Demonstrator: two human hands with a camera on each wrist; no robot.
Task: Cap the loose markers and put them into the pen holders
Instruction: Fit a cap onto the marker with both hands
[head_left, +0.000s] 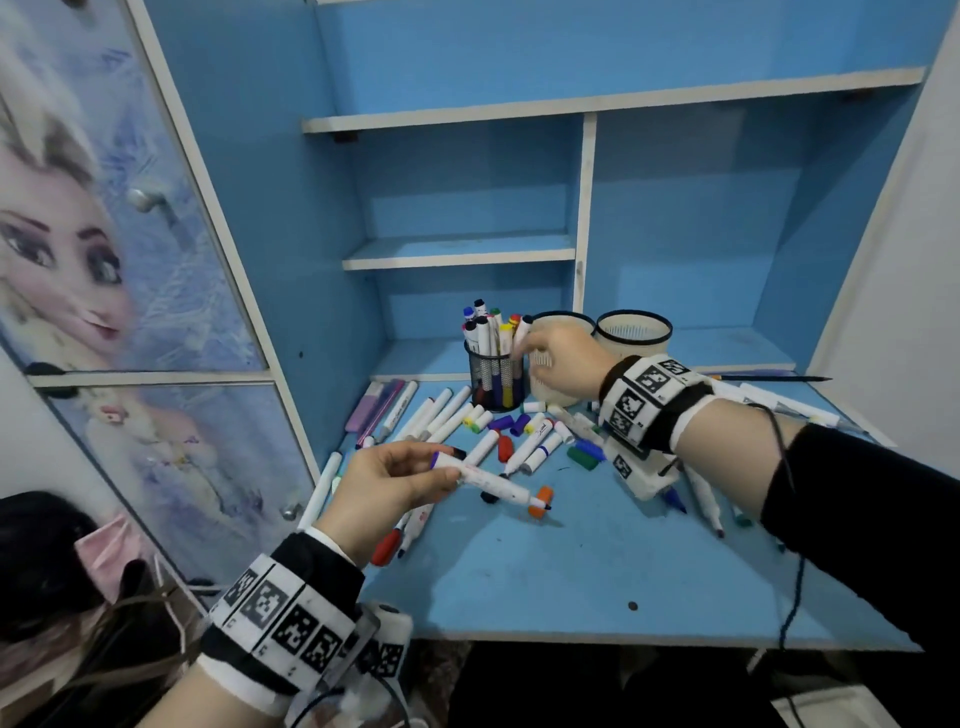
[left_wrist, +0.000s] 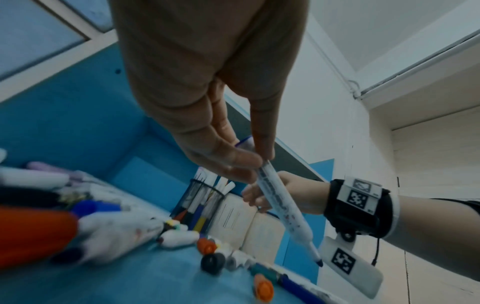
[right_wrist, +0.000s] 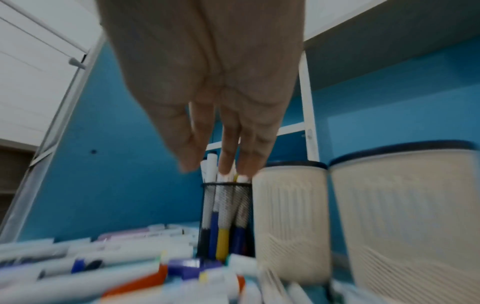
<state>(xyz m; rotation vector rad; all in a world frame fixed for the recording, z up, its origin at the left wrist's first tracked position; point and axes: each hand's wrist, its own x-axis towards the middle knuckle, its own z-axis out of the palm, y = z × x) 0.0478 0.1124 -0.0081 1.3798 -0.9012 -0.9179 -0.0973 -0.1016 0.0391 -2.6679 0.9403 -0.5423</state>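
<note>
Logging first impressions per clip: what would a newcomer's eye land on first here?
Probably the left hand in the foreground, pinching an uncapped white marker above the blue desk. Next, the scatter of loose markers and caps behind it, where the right hand reaches to the marker-filled black mesh holder beside two cream holders.

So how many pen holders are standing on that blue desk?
3. A black wire-mesh pen holder full of markers stands leftmost; a cream ribbed holder with a dark rim stands beside it, partly behind the right hand; a second cream holder stands rightmost.
</note>
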